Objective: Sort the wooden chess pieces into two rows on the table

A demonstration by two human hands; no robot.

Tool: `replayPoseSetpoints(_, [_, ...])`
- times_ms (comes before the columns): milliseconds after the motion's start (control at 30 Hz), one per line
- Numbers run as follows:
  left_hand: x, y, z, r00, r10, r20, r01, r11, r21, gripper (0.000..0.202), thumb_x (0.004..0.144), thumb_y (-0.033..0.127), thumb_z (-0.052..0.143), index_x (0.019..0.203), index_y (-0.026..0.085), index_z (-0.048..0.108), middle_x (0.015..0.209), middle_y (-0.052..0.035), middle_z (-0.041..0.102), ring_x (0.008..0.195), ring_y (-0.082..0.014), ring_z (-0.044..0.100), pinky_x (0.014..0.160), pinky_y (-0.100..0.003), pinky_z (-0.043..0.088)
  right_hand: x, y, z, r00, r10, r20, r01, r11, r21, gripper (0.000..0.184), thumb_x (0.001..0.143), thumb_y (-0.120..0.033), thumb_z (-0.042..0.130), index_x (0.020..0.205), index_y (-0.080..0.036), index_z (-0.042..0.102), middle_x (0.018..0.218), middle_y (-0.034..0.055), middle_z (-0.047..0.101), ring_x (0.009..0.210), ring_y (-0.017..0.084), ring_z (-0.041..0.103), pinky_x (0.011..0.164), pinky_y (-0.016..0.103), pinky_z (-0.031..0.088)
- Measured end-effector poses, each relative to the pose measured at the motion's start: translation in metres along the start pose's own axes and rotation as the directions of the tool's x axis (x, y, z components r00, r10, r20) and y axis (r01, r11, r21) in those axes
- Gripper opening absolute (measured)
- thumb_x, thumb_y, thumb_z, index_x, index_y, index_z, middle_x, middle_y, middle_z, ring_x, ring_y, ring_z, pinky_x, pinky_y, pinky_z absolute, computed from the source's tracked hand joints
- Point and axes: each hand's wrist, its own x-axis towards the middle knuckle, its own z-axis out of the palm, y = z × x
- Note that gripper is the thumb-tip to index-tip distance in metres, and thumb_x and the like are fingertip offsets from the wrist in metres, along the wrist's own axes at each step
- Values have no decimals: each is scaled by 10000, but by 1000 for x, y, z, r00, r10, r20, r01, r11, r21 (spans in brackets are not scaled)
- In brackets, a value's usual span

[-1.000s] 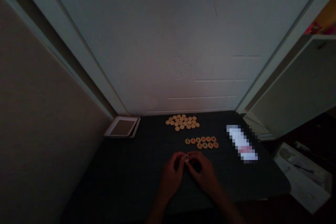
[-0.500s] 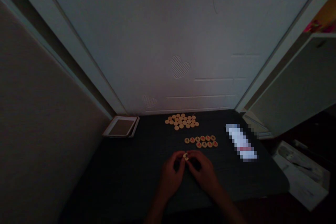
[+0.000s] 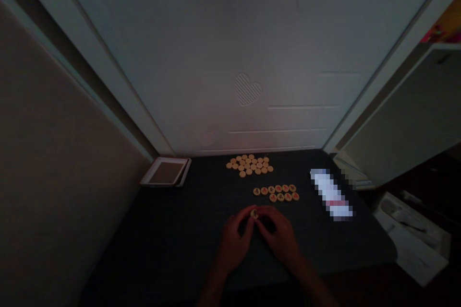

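Between the fingertips of both hands is a round xiangqi piece [image 3: 254, 213] with a dark mark on its face. My left hand [image 3: 236, 235] pinches it from the left and my right hand [image 3: 279, 230] from the right, just above the dark table. Beyond my hands lie two short rows of face-up xiangqi pieces [image 3: 278, 189], some marked red and some dark. Farther back, near the wall, a cluster of plain-looking pale discs [image 3: 247, 166] lies flat, with no marks that I can make out.
On the dark table [image 3: 173, 235], a shallow open box or lid [image 3: 167, 172] sits at the back left. A bright, blurred-out object [image 3: 331, 195] lies at the right. White panelling [image 3: 201, 81] rises behind the table. A white box [image 3: 414, 235] stands lower, off the right edge.
Both hands keep their pinch on the piece, which has turned slightly. The rows and the pale cluster stay as they were. The camera view has shifted a little.
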Motion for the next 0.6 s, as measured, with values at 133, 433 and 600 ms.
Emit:
replayPoseSetpoints(133, [0, -2, 0, 1000, 0, 7, 0, 1000, 9, 315, 979, 330, 541, 1272, 292, 650, 1250, -30, 716, 1144, -210, 672, 1027, -370, 528, 1, 0, 0, 1000, 14, -4, -14, 1000, -10, 202, 937, -226, 616, 1128, -263, 671, 1127, 46, 721, 1041, 201, 683, 928, 342, 550])
replayPoseSetpoints(433, [1, -4, 1, 1000, -4, 12, 4, 1000, 14, 310, 983, 341, 542, 1272, 312, 650, 1256, -8, 715, 1156, -203, 669, 1044, -375, 519, 0, 0, 0, 999, 38, -1, -38, 999, -3, 254, 946, -223, 609, 1190, -277, 652, 1155, 44, 710, 1052, 205, 676, 940, 352, 546])
replayPoseSetpoints(600, [1, -8, 3, 1000, -8, -12, 8, 1000, 6, 312, 968, 341, 567, 1264, 297, 656, 1244, -21, 722, 1136, -213, 681, 1027, -380, 530, -1, 2, 0, 999, 35, -2, -35, 999, -29, 301, 946, -223, 611, 1238, -289, 640, 1156, 41, 714, 1030, 206, 684, 924, 356, 555])
